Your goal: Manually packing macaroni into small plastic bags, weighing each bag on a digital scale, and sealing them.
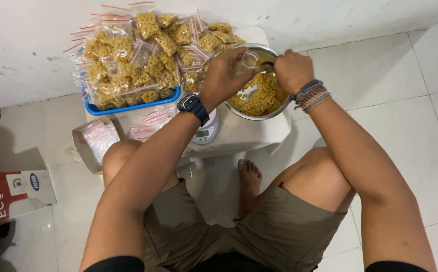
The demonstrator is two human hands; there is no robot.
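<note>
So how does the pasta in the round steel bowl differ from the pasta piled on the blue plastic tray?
The pasta in the round steel bowl lies loose, while the pasta on the blue plastic tray is sealed in small clear bags with red strips. The bowl's pasta sits low inside the rim; the tray's bagged pasta is heaped above the tray's edge. Both hands work over the bowl; neither touches the tray. Both are the same yellow curled pasta.

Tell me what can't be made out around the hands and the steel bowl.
- Head view: the tool in the right hand is hidden by its grip.
- The small kitchen scale's platform is covered by the round steel bowl of yellow macaroni.
- The clear plastic bag is partly hidden by the left hand.
</note>
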